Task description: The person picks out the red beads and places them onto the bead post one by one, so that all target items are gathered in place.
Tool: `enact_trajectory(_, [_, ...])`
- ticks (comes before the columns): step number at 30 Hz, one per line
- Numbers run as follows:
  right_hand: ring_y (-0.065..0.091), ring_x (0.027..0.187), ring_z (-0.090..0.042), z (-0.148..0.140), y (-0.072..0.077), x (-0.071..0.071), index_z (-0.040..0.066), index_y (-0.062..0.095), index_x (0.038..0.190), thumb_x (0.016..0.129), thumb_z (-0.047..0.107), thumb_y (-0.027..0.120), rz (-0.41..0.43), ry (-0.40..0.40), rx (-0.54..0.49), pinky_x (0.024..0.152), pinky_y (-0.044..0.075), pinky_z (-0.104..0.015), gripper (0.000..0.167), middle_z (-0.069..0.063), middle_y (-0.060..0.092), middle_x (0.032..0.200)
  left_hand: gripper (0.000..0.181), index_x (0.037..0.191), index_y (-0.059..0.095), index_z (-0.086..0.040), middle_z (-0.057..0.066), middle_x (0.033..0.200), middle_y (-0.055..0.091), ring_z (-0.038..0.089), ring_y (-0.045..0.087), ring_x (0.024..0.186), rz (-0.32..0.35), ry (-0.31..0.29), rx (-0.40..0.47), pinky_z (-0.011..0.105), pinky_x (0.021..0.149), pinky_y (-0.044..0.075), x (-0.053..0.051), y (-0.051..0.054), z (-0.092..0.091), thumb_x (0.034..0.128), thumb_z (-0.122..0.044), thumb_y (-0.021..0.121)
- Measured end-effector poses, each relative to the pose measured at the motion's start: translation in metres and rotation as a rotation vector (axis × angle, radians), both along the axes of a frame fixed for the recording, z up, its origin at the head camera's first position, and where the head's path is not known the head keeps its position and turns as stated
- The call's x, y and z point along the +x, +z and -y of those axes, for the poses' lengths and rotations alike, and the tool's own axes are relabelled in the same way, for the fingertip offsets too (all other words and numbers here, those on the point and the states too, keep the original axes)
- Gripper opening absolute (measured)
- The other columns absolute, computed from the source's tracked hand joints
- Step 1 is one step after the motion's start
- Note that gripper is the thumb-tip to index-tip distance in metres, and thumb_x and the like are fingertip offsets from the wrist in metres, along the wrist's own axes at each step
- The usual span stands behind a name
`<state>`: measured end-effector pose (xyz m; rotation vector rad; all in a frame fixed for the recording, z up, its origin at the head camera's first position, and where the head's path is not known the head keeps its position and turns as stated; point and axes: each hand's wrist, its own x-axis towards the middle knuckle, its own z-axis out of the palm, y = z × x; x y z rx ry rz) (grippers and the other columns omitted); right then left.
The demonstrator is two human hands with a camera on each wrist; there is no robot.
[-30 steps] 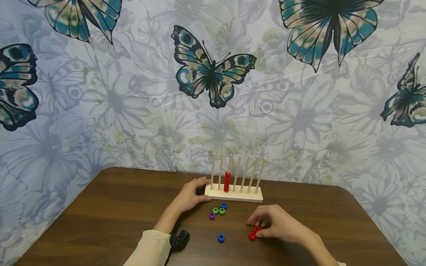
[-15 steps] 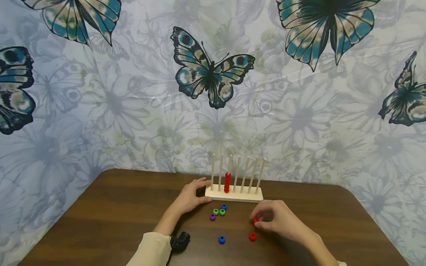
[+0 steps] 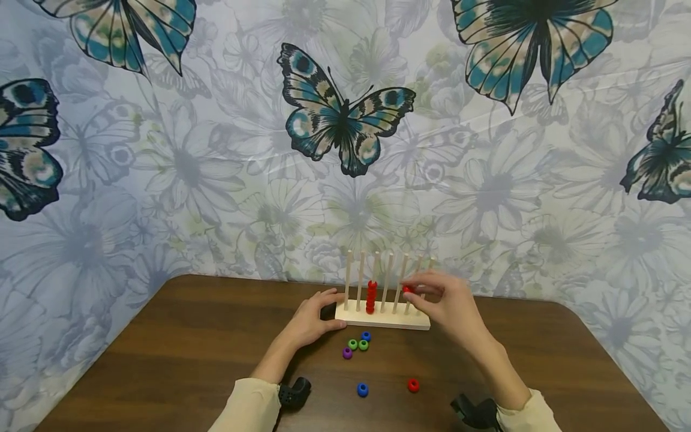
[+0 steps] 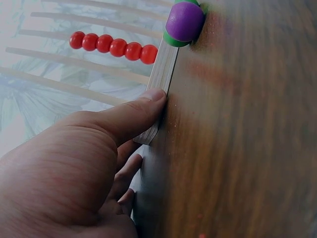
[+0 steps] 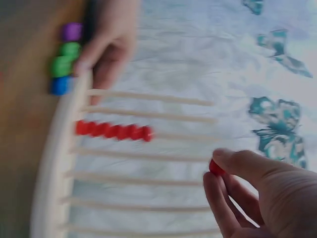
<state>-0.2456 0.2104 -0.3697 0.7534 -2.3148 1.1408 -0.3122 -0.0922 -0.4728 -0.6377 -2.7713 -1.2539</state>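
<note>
A wooden peg stand [image 3: 382, 321] with several upright pegs stands near the back of the table. A stack of red beads [image 3: 370, 298] fills the lower part of its third peg from the left. My left hand [image 3: 305, 321] holds the stand's left end, thumb [image 4: 148, 101] on the front edge and fingers behind. Between thumb and fingertips, my right hand [image 3: 450, 303] pinches a red bead [image 5: 216, 167], raised in front of the right-hand pegs. The right wrist view is blurred and shows this bead near the peg tips, apart from the red stack.
Before the stand lie a blue bead [image 3: 366, 336], two green beads [image 3: 363, 345] and a purple bead [image 3: 347, 353]. Closer to me are another blue bead [image 3: 363, 390] and a loose red bead [image 3: 413, 385]. A butterfly-patterned wall covering [image 3: 345, 210] rises behind the table [image 3: 162, 360].
My right hand has picked up one of two red beads from the table and carried it up to the pegs. The left hand has stayed at the stand's end.
</note>
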Motion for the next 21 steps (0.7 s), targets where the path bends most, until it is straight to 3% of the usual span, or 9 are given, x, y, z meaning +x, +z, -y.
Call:
enact_trajectory(5, [0.078, 0.095, -0.025, 0.015, 0.022, -0.015, 0.007, 0.080, 0.111, 0.087, -0.004, 0.083, -0.116, -0.004, -0.121, 0.087, 0.063, -0.030, 0.027, -0.004, 0.080, 0.107, 0.058, 0.144, 0.066, -0.014, 0.018, 0.161, 0.048, 0.053, 0.033, 0.153, -0.006, -0.005, -0.010, 0.072, 0.123, 0.021, 0.000, -0.001, 0.001, 0.0910, -0.027, 0.085])
enact_trajectory(11, [0.079, 0.092, -0.026, 0.034, 0.035, -0.030, 0.006, 0.081, 0.108, 0.085, -0.004, 0.085, -0.227, -0.016, -0.126, 0.085, 0.063, -0.029, 0.025, -0.007, 0.081, 0.103, 0.058, 0.144, 0.066, -0.013, 0.019, 0.161, 0.049, 0.052, 0.035, 0.152, -0.013, 0.004, -0.005, 0.072, 0.123, 0.020, 0.000, 0.000, 0.001, 0.0904, -0.024, 0.085])
enact_trajectory(21, [0.077, 0.088, -0.025, 0.062, 0.032, -0.050, 0.005, 0.083, 0.106, 0.086, 0.001, 0.085, -0.281, -0.094, 0.043, 0.078, 0.063, -0.046, 0.020, -0.007, 0.080, 0.106, 0.057, 0.144, 0.066, -0.013, 0.020, 0.161, 0.049, 0.054, 0.033, 0.152, -0.013, -0.004, -0.002, 0.073, 0.123, 0.020, -0.002, 0.000, 0.002, 0.0910, -0.024, 0.085])
